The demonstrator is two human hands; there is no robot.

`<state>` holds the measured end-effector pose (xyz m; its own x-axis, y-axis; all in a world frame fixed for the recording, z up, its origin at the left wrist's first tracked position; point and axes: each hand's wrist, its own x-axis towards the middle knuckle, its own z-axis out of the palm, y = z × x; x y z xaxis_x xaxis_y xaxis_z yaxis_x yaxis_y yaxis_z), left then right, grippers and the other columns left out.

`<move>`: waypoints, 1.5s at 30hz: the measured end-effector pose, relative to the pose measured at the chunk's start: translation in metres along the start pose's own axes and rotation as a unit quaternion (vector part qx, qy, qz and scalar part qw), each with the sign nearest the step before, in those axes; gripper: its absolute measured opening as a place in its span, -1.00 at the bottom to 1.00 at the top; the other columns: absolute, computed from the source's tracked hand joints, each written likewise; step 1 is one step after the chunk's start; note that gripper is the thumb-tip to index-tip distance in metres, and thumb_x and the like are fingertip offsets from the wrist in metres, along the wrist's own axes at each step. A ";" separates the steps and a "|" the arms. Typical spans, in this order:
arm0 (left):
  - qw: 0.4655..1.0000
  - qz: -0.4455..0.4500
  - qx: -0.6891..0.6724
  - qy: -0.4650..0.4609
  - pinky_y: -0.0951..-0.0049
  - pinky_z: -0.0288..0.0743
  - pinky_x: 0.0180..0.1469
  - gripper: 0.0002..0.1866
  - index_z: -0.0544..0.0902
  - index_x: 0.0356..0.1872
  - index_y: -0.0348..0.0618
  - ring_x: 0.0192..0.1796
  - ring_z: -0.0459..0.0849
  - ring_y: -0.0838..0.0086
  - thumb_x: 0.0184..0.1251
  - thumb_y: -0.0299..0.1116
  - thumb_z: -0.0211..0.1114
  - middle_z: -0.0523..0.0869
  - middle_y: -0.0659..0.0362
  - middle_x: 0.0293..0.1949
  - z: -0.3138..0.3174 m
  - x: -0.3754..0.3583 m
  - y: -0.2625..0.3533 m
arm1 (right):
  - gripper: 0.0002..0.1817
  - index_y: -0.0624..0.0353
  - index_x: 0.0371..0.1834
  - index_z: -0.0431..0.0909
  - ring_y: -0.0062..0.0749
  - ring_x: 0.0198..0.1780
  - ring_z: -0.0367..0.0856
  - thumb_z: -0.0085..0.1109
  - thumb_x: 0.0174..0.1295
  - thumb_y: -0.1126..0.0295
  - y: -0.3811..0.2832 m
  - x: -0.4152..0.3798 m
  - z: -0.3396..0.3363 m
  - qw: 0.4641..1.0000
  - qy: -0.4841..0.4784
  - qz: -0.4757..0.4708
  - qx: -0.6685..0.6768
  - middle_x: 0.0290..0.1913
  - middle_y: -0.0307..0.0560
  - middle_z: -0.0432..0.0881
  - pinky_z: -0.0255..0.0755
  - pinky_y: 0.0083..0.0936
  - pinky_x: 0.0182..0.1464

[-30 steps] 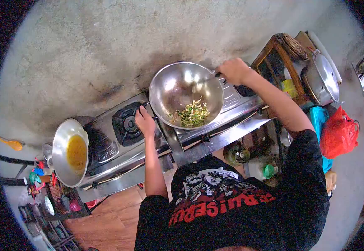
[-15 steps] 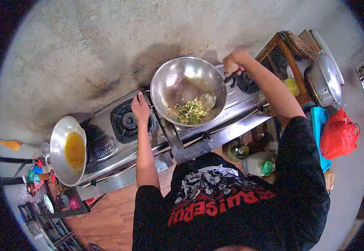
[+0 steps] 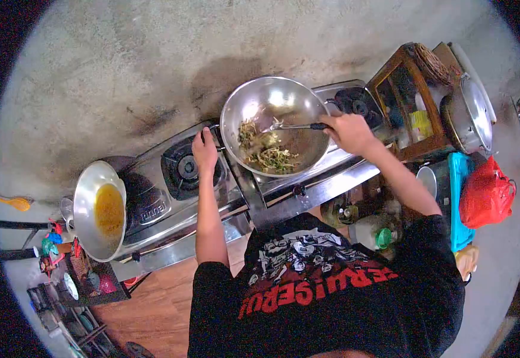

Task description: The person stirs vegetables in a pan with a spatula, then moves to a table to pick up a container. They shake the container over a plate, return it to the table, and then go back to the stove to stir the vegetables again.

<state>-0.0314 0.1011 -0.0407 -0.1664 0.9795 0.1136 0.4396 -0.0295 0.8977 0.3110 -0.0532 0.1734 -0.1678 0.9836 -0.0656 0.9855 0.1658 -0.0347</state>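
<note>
Wide metal wok [image 3: 85, 206] with amber liquid [image 3: 109, 209]: well left of left fingers. Left hand [image 3: 205, 153]: fingers curled at black loop handle [image 3: 218, 148], full closure can't tell. Round shiny steel wok [image 3: 306, 106]: just right of left fingers. Chopped green-and-pale food [image 3: 278, 159]: in wok, left and bodyward of right fingers. Long metal utensil with black grip [image 3: 296, 126]: long axis points left from my right fingers, head at food. Right hand [image 3: 352, 134]: clenched on grip, nearer utensil.

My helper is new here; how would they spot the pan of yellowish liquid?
Find the steel stoves along the wall. At their left end sits a wide metal pan. It holds yellow-brown liquid, whereas the other pan holds chopped greens.
</note>
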 end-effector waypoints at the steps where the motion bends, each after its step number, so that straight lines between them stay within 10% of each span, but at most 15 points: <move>1: 0.999 -0.007 -0.044 -0.012 0.12 0.41 -0.07 -0.47 0.60 -0.21 -0.44 -0.17 0.64 -0.01 0.43 -0.01 0.04 0.70 -0.16 -0.29 0.000 0.000 -0.002 | -0.68 -0.02 0.07 0.53 0.04 -0.24 0.66 0.13 0.22 0.35 -0.002 -0.006 -0.013 1.000 -0.002 0.002 0.003 -0.22 0.08 0.65 0.52 -0.08 -0.22; 9: 0.998 -0.038 -0.014 -0.046 0.12 0.43 -0.17 -0.54 0.63 -0.31 -0.35 -0.29 0.66 0.03 0.39 -0.06 0.04 0.71 -0.08 -0.39 -0.014 -0.009 0.037 | -0.64 0.05 0.00 0.60 -0.02 -0.25 0.69 0.17 0.07 0.45 -0.027 -0.049 -0.106 0.994 -0.065 -0.067 -0.064 -0.30 0.06 0.68 0.57 -0.17 -0.21; 18: 0.997 -0.010 0.070 0.004 0.11 0.43 -0.21 -0.50 0.67 -0.40 -0.33 -0.33 0.65 0.02 0.37 -0.01 0.09 0.70 -0.11 -0.44 -0.007 -0.009 0.037 | -0.66 0.08 0.01 0.59 0.15 -0.15 0.63 0.18 0.12 0.42 -0.029 -0.041 0.003 0.994 -0.053 -0.002 0.094 -0.21 0.19 0.66 0.50 -0.07 -0.06; 30: 0.992 0.034 0.079 0.092 0.14 0.36 -0.31 -0.51 0.63 -0.45 -0.38 -0.48 0.55 0.08 0.38 -0.05 0.10 0.64 -0.10 -0.53 0.003 -0.012 0.027 | -0.68 -0.04 0.01 0.63 0.10 -0.09 0.61 0.19 0.15 0.36 -0.025 -0.040 -0.049 0.991 -0.111 -0.027 0.069 -0.23 0.16 0.66 0.47 -0.10 -0.01; 32: 0.994 -0.063 0.087 0.024 0.01 0.45 -0.08 -0.51 0.69 -0.12 -0.25 -0.12 0.64 -0.15 0.37 0.01 0.06 0.69 -0.21 -0.26 -0.002 -0.014 0.036 | -0.68 -0.04 0.00 0.64 0.10 -0.09 0.61 0.19 0.14 0.35 -0.033 -0.027 -0.017 0.993 -0.089 -0.025 0.072 -0.23 0.15 0.67 0.47 -0.10 -0.01; 36: 0.995 -0.074 0.073 0.007 0.01 0.45 -0.03 -0.51 0.70 -0.12 -0.24 -0.08 0.63 -0.17 0.36 0.02 0.07 0.70 -0.20 -0.21 -0.005 -0.016 0.049 | -0.66 -0.02 0.02 0.64 0.04 -0.06 0.65 0.16 0.13 0.34 -0.033 -0.012 -0.014 0.992 -0.051 0.043 0.108 -0.18 0.17 0.68 0.50 -0.12 0.05; 39: 0.994 0.010 0.090 0.066 0.08 0.38 -0.28 -0.50 0.61 -0.43 -0.43 -0.42 0.58 -0.03 0.39 -0.07 0.09 0.64 -0.18 -0.48 -0.002 -0.020 0.041 | -0.67 -0.05 -0.01 0.66 0.03 -0.07 0.66 0.17 0.12 0.34 -0.022 -0.020 -0.042 0.992 -0.072 0.041 0.094 -0.19 0.18 0.68 0.51 -0.14 0.03; 41: 0.990 -0.022 0.134 0.044 -0.01 0.45 -0.02 -0.47 0.70 -0.20 -0.36 -0.10 0.63 -0.16 0.37 0.02 0.06 0.69 -0.24 -0.20 -0.005 -0.021 0.049 | -0.68 -0.02 -0.02 0.66 0.02 -0.09 0.67 0.18 0.12 0.33 -0.019 -0.024 -0.051 0.986 -0.122 -0.036 0.105 -0.19 0.19 0.68 0.51 -0.14 0.02; 45: 0.991 -0.016 0.128 0.036 0.01 0.45 -0.01 -0.45 0.69 -0.20 -0.41 -0.09 0.63 -0.16 0.37 0.01 0.06 0.68 -0.25 -0.20 0.001 -0.013 0.037 | -0.69 0.02 -0.06 0.68 -0.01 -0.11 0.68 0.19 0.10 0.33 -0.041 -0.003 0.007 0.993 -0.035 0.055 0.099 -0.18 0.10 0.70 0.52 -0.14 0.02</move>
<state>-0.0123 0.0872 -0.0092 -0.2418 0.9622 0.1255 0.6418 0.0616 0.7644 0.2706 -0.0640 0.1685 -0.0665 0.9867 -0.1483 0.9754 0.0329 -0.2180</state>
